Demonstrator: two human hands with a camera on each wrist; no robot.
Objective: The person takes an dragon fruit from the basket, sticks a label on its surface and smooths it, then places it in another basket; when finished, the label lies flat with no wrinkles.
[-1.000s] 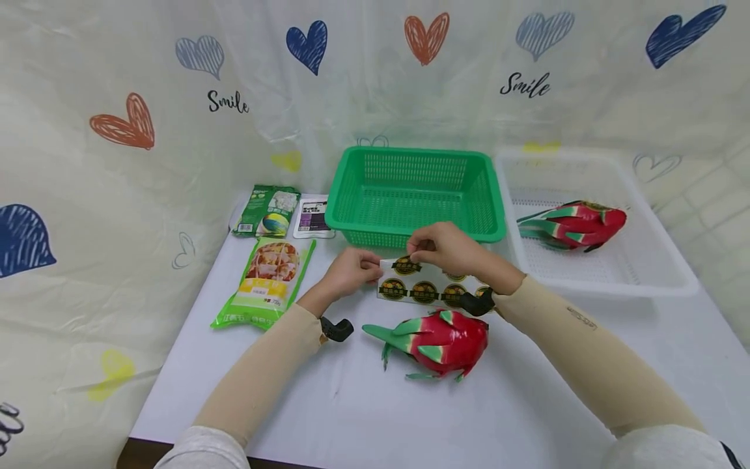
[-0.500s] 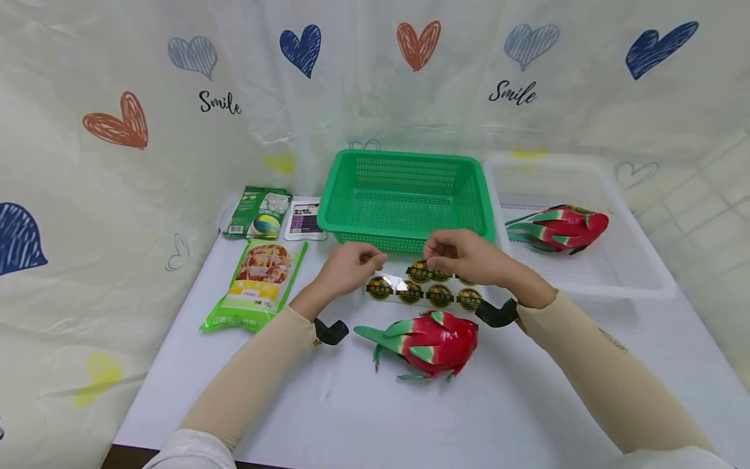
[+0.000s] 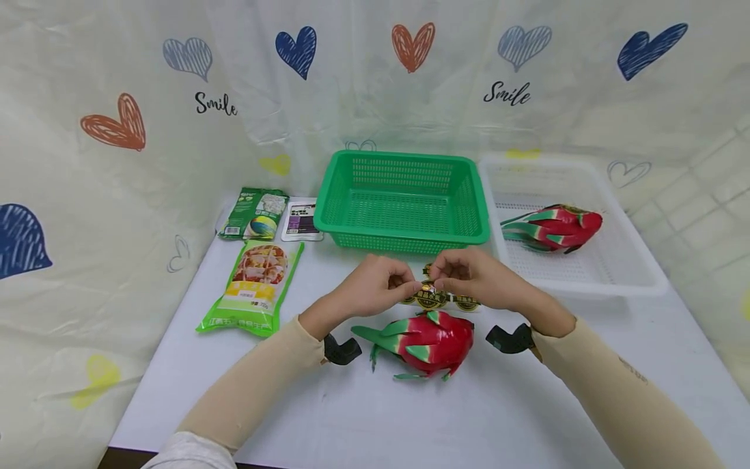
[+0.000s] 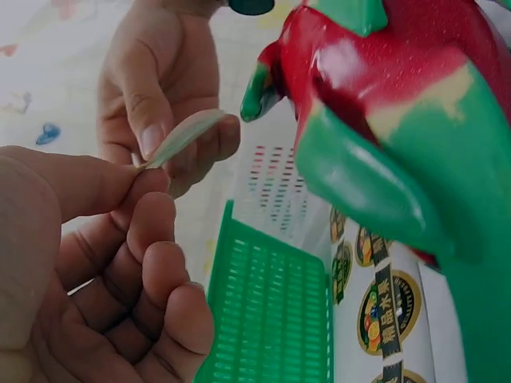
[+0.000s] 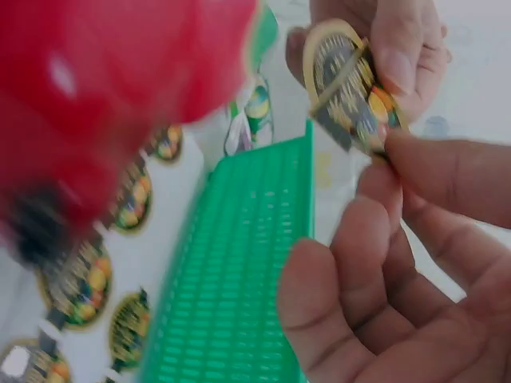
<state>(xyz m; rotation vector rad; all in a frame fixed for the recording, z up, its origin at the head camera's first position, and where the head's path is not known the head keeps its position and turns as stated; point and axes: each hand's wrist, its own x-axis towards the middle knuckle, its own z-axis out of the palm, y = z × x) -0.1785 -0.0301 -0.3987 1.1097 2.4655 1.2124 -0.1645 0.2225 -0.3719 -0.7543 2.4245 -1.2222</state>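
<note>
A round black-and-gold fruit sticker [image 5: 339, 80] is held between the two hands. My left hand [image 3: 377, 283] pinches one edge with thumb and index finger, the other fingers curled. From the opposite side my right hand [image 3: 480, 280] pinches the sticker between thumb and index finger. The pale back of the sticker faces the left wrist camera. Below the hands lies the sticker sheet [image 4: 391, 319], partly hidden by them in the head view. A red dragon fruit [image 3: 436, 342] with green scales lies just in front of the hands, its green tip pointing left.
Behind the hands stands a green basket [image 3: 404, 243]. To its right, a white basket [image 3: 592, 286] holds another dragon fruit [image 3: 562, 228]. At left are a yellow-green food bag [image 3: 252, 293], a green packet [image 3: 258, 212] and a small white-and-purple packet [image 3: 303, 221].
The right hand has lifted a sticker off the sheet. The left hand let go of the sheet's corner and moved right to the sticker. The head view has shifted slightly.
</note>
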